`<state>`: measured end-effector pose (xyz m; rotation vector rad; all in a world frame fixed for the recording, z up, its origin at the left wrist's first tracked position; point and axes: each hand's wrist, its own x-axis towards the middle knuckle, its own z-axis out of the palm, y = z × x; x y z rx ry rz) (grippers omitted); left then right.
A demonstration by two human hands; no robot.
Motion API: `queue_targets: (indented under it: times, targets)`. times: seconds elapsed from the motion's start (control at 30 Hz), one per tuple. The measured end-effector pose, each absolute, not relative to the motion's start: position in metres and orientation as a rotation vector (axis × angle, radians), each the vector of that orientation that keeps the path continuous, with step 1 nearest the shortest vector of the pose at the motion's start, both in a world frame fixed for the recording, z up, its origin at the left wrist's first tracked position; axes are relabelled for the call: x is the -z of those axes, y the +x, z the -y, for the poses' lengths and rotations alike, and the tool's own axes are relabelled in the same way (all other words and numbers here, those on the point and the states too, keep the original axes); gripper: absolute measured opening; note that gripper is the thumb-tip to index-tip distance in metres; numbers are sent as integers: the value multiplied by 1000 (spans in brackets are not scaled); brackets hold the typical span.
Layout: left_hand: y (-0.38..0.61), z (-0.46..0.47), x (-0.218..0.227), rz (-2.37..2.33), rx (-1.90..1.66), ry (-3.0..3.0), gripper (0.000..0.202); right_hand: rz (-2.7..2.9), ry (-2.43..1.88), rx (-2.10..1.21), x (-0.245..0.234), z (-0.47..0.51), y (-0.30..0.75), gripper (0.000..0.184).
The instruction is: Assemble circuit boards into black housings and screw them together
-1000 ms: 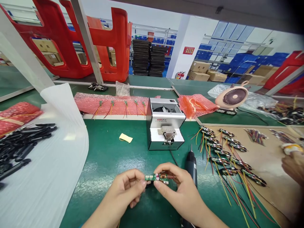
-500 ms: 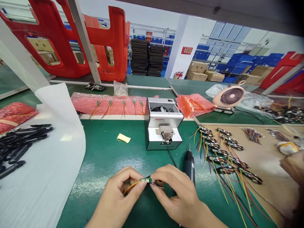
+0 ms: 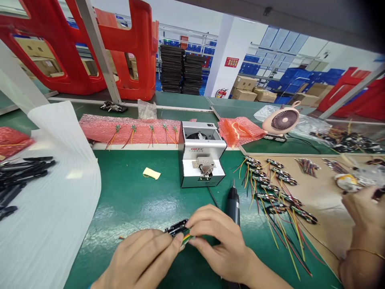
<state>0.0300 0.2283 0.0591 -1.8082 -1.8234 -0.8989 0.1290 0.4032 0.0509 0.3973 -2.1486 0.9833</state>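
My left hand [image 3: 142,255] is closed, its thumb and fingers pinching a small green circuit board [image 3: 187,237] with yellow and red wires across it. Against the board, on its far side, lies a black plastic piece [image 3: 177,227]. My right hand [image 3: 221,243] grips the right end of the same board and plastic piece between thumb and fingers. A wire tip [image 3: 121,237] pokes out left of my left hand. Just beyond my right hand, an electric screwdriver [image 3: 234,204] lies with its bit pointing away. My fingers hide much of the held parts.
A screw feeder machine [image 3: 203,160] stands ahead, a yellow scrap [image 3: 151,174] to its left. Wired boards [image 3: 267,186] lie at right, near another person's hand [image 3: 363,208]. Black plastic parts [image 3: 24,176] rest on white foam sheet [image 3: 69,200]. Small boards line pink bubble wrap [image 3: 99,130]; a fan [image 3: 282,120] stands behind.
The held board has turned, and the black plastic piece now shows clearly beside it. My left hand has rolled over, back upward. The view has shifted slightly; the other person's hand shows more.
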Motion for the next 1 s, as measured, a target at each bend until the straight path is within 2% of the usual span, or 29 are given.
queue_targets:
  times: [0.2,0.37,0.5,0.67,1.0]
  targets:
    - [28,-225,-43,1831,849,-1802,25,2232,485,-724,-48,-410,132,20]
    - [30,-228,-40,1853,845,-1826,20,2254,561,-658,-45,-413,132,21]
    - [32,-231,-46,1870,846,-1833,16,2220,515,-783,-41,-410,130,23]
    - [29,-230,-50,1847,830,-1873,25,2118,382,-1048,-36,-407,130,36]
    - [30,-227,-51,1853,859,-1875,28,2071,415,-992,-41,-406,131,34]
